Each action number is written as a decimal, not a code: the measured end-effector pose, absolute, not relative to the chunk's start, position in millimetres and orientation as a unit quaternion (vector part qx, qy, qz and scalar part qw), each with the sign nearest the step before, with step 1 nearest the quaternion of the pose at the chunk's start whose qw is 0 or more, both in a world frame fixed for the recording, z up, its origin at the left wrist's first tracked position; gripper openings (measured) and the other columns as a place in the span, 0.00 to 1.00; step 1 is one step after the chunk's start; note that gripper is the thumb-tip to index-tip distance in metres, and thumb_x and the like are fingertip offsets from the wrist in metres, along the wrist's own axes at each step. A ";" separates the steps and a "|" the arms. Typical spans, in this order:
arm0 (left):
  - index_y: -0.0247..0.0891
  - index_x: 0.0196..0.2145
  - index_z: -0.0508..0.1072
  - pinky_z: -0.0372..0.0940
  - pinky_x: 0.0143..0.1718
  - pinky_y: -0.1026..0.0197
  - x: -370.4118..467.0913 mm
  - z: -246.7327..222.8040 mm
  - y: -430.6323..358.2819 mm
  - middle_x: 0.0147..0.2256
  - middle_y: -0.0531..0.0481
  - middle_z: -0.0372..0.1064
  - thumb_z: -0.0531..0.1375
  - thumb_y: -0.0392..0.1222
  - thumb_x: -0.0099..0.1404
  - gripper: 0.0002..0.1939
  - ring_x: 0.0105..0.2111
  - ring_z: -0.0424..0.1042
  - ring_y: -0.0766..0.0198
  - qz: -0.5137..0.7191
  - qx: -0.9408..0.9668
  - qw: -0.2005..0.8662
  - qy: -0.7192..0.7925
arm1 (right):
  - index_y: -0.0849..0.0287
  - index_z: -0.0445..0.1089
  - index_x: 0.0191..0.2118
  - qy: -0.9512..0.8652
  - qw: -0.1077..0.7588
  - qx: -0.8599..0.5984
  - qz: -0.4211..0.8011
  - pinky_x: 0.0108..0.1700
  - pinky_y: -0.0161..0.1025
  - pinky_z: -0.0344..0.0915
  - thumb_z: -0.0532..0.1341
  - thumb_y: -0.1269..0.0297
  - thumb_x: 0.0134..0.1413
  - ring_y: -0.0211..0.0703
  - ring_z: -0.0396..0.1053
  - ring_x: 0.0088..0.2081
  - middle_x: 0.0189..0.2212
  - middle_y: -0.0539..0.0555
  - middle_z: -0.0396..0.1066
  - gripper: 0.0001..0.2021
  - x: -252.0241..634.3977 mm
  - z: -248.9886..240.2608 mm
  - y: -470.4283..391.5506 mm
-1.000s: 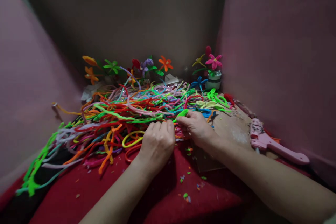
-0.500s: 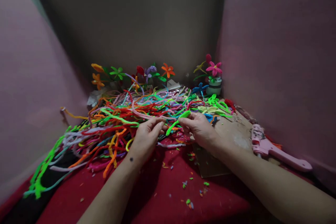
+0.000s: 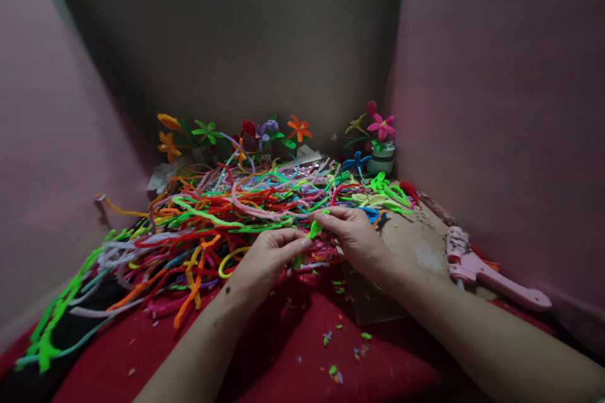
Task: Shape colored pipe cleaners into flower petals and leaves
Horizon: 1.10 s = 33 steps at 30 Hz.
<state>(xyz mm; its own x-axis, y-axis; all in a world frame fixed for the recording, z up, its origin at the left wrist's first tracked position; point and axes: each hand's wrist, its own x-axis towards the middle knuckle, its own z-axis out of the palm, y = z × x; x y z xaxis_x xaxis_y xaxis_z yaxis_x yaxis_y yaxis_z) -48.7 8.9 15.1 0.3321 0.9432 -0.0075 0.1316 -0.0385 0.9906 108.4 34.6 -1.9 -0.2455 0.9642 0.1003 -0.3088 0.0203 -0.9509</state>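
Observation:
Between my two hands is a short bright green pipe cleaner (image 3: 315,228), bent into a leaf-like loop. My left hand (image 3: 278,253) pinches its lower end between thumb and fingertips. My right hand (image 3: 348,234) grips the upper part, thumb against the fingers, and covers some of it. Just beyond both hands spreads a large heap of pipe cleaners (image 3: 255,201) in red, pink, green, orange, white and other colours.
Finished pipe-cleaner flowers stand along the back, with a pink flower (image 3: 382,127) in a small white pot (image 3: 380,157) at the right. A pink glue gun (image 3: 491,274) lies on the right by a cardboard sheet (image 3: 416,245). Fuzzy clippings dot the red cloth (image 3: 283,352).
My left hand has come over to the green pipe cleaner and now pinches its lower end. Before, only my right hand held it. The view has shifted slightly.

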 end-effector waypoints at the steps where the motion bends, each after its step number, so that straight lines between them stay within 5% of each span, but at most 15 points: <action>1: 0.33 0.23 0.71 0.52 0.24 0.67 -47.5 16.0 9.0 0.20 0.54 0.62 0.59 0.46 0.53 0.12 0.21 0.57 0.71 0.377 0.621 0.528 0.440 | 0.62 0.69 0.27 -0.495 0.513 -0.331 0.618 0.22 0.32 0.53 0.63 0.57 0.42 0.31 0.55 0.19 0.18 0.46 0.62 0.12 108.4 -2.3 34.6; 10: 0.33 0.23 0.70 0.52 0.23 0.67 -36.0 16.6 7.7 0.19 0.55 0.62 0.58 0.43 0.53 0.09 0.21 0.57 0.71 0.394 0.629 0.451 0.496 | 0.63 0.73 0.28 -0.559 0.499 -0.330 0.574 0.24 0.31 0.53 0.61 0.60 0.46 0.31 0.57 0.21 0.19 0.47 0.64 0.10 108.3 -0.3 30.1; 19: 0.34 0.16 0.66 0.49 0.20 0.67 -29.2 2.6 6.2 0.14 0.57 0.58 0.57 0.39 0.51 0.10 0.17 0.53 0.72 0.448 0.583 0.409 0.541 | 0.61 0.75 0.27 -0.664 0.556 -0.391 0.312 0.36 0.36 0.60 0.59 0.69 0.47 0.39 0.66 0.31 0.27 0.53 0.71 0.06 105.0 -2.6 25.0; 26: 0.34 0.16 0.65 0.49 0.20 0.67 -31.3 8.8 3.7 0.14 0.58 0.56 0.58 0.41 0.51 0.10 0.16 0.52 0.73 0.453 0.559 0.436 0.540 | 0.62 0.69 0.21 -0.592 0.469 -0.412 0.510 0.21 0.33 0.52 0.59 0.61 0.45 0.33 0.56 0.19 0.16 0.47 0.62 0.10 105.0 1.5 25.7; 33: 0.35 0.16 0.64 0.50 0.22 0.67 -26.4 3.5 1.4 0.16 0.57 0.57 0.56 0.41 0.53 0.11 0.19 0.55 0.71 0.434 0.630 0.320 0.558 | 0.62 0.63 0.15 -0.592 0.493 -0.414 0.485 0.21 0.32 0.49 0.59 0.66 0.44 0.31 0.51 0.19 0.13 0.45 0.56 0.12 102.6 -0.6 20.0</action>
<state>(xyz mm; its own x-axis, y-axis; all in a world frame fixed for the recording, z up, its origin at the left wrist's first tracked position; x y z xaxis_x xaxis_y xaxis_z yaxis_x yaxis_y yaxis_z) -26.4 1.4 3.5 -0.0004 0.9819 0.1894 0.4257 -0.1712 0.8885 102.6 20.0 -0.6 -0.1711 0.9683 0.1820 0.0108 0.1866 -0.9824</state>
